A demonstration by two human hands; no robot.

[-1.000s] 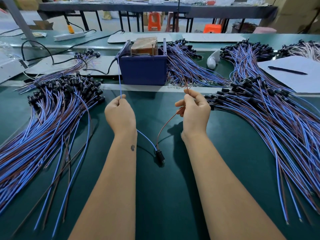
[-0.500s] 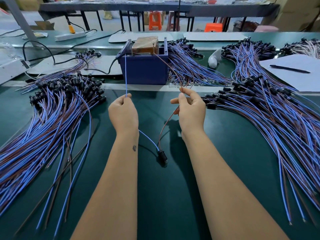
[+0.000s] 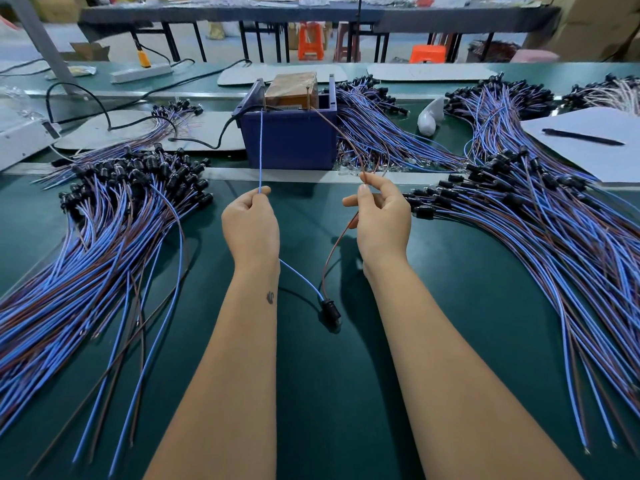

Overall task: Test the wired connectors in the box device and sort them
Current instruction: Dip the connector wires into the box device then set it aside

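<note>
A blue box device (image 3: 290,140) with a brown block and two upright metal pins stands at the middle back of the green table. My left hand (image 3: 250,226) pinches a blue wire (image 3: 260,150) whose tip reaches the left pin. My right hand (image 3: 381,220) pinches a brown wire (image 3: 341,131) that arcs up to the right pin. Both wires run down to one black connector (image 3: 329,308) lying on the mat between my forearms.
A large pile of wired connectors (image 3: 104,220) fans out at the left, another pile (image 3: 540,216) at the right, and more (image 3: 374,129) beside the box. White paper with a pen (image 3: 583,136) lies at the far right. A power strip (image 3: 140,72) and black cables sit at the back left.
Both hands have moved the wire ends up and forward to the box; the blue and brown tips now reach the two pins. The connector stays on the mat.
</note>
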